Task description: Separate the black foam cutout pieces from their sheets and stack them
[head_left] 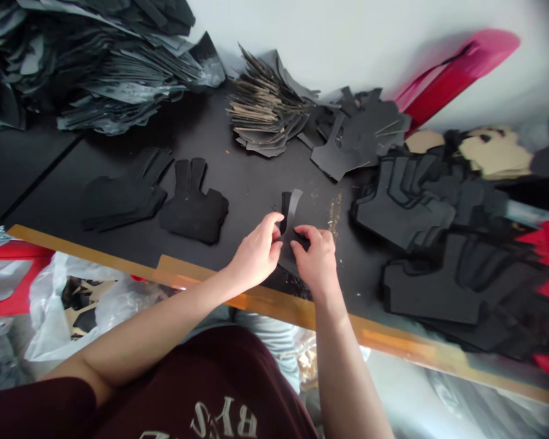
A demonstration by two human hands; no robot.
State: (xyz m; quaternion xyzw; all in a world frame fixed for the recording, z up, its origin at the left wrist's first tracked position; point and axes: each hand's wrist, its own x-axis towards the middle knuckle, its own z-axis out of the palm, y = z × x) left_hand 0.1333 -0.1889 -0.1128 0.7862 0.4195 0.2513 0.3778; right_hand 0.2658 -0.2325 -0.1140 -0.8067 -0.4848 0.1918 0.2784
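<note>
Both hands meet over the front part of a black table (238, 177). My left hand (256, 250) and my right hand (318, 256) each pinch the same small black cut piece (289, 213), whose curved strips stick up between the fingers. The piece's lower part is hidden under my fingers. To the left lies a black fuzzy cut piece (194, 210) and, beside it, a flat stack of dark pieces (123, 195).
Piles of black cut pieces (407, 201) fill the right side, a fanned stack (265, 110) and grey heaps (110, 67) stand at the back. A red object (443, 76) leans on the white wall. Plastic bags (73, 292) hang below the table's orange edge (274, 302).
</note>
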